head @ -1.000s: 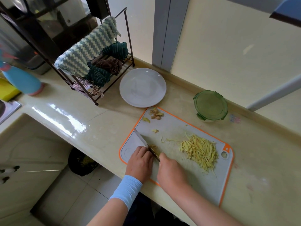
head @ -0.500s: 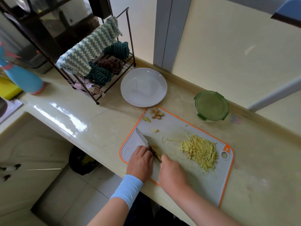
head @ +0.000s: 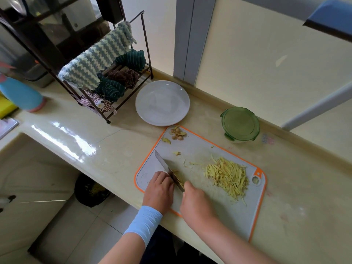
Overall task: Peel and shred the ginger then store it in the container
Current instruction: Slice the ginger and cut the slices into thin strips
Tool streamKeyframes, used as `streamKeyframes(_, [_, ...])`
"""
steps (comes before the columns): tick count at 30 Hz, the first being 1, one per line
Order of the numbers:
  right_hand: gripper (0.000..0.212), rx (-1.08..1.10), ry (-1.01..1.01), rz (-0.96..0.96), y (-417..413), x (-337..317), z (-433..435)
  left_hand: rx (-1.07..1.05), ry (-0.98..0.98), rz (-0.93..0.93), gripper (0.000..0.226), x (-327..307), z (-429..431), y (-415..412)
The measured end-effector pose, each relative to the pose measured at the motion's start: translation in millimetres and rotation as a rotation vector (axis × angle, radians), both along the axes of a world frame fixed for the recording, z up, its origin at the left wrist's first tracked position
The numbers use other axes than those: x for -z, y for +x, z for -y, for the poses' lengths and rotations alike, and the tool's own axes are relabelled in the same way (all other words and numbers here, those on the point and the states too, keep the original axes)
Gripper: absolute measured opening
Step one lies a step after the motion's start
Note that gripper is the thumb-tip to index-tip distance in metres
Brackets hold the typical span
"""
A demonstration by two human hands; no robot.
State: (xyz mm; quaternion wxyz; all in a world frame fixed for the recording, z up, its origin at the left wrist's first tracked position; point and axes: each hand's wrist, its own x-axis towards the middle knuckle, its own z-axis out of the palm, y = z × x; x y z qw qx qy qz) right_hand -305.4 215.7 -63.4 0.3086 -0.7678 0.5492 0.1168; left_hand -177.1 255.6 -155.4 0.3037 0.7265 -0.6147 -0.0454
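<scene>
Ginger stub: hidden under the left hand, at the front-left of the cutting board. Only a few cut bits show at the blade. Left fingers are curled down against the knife; can't tell what they pinch. Right hand is wrapped round the knife handle, blade running diagonally away-left between both hands. Shred pile lies right of the blade, nearer the right hand. Lidded container sits beyond it, off the board.
</scene>
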Motion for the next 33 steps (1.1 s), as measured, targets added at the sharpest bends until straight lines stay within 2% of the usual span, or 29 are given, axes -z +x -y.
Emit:
streamKeyframes(10, [0.01, 0.025, -0.001, 0.038, 11, 13, 14, 0.006, 0.014, 0.003, 0.019, 1, -1, 0])
streamKeyframes(14, [0.017, 0.031, -0.027, 0.078, -19, 14, 23, 0.012, 0.02, -0.016, 0.019, 2, -1, 2])
streamKeyframes(18, [0.018, 0.132, -0.112, 0.074, -55, 5, 39, 0.04, 0.044, -0.028, 0.012, -3, 6, 1])
streamKeyframes(22, [0.017, 0.252, -0.124, 0.11, -70, -4, 55, -0.074, 0.187, -0.07, 0.044, -18, 24, 1])
streamKeyframes(24, [0.017, 0.263, -0.128, 0.122, -74, -7, 59, -0.137, 0.317, -0.072, 0.039, -25, 36, -4])
streamKeyframes(27, [0.016, 0.275, -0.12, 0.124, -81, -9, 59, -0.065, 0.455, -0.183, 0.022, -33, 50, -25])
streamKeyframes(30, [0.014, 0.274, -0.112, 0.131, -90, -11, 58, 0.001, 0.48, -0.326, 0.026, -40, 59, -46])
streamKeyframes(33, [0.013, 0.253, -0.127, 0.146, -93, -11, 52, -0.191, 0.377, -0.523, 0.028, -52, 58, -44])
